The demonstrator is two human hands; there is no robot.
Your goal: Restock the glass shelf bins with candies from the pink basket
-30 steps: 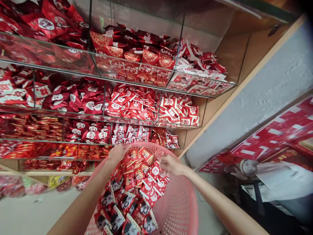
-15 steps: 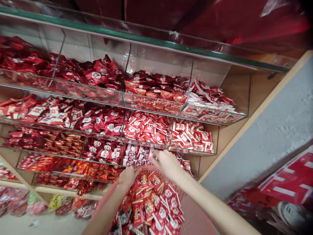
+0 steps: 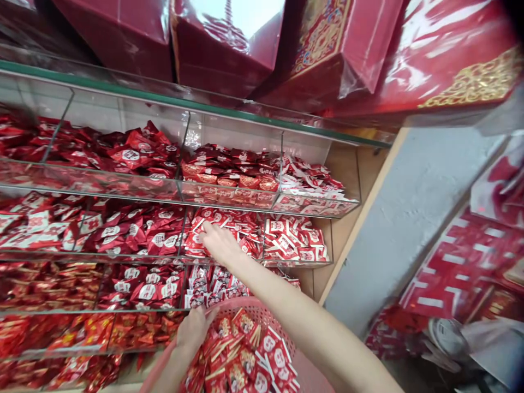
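My left hand point(image 3: 192, 330) is closed round the rim of a pink plastic basket point(image 3: 282, 322), at its far left side. Inside the basket lie many small red packets point(image 3: 239, 357), some with gold print and pale sticks, others with white round marks. Above and beyond the basket, my right hand point(image 3: 221, 245) reaches into a shelf compartment of red-and-white packets point(image 3: 248, 232). Its fingers are curled down among the packets at the left of that compartment. What lies between the fingertips, if anything, is hidden.
Clear-fronted shelf tiers hold more red packets point(image 3: 137, 153), split by thin dividers. A green-edged glass shelf point(image 3: 229, 112) runs overhead, with large red gift boxes point(image 3: 229, 60) on it. A grey wall point(image 3: 380, 218) stands at right, beside red-and-white goods point(image 3: 446, 273).
My right hand has moved up and left from the basket's rim area to the red-and-white packets. My left hand stays on the rim. The view has tilted upward, showing the gift boxes.
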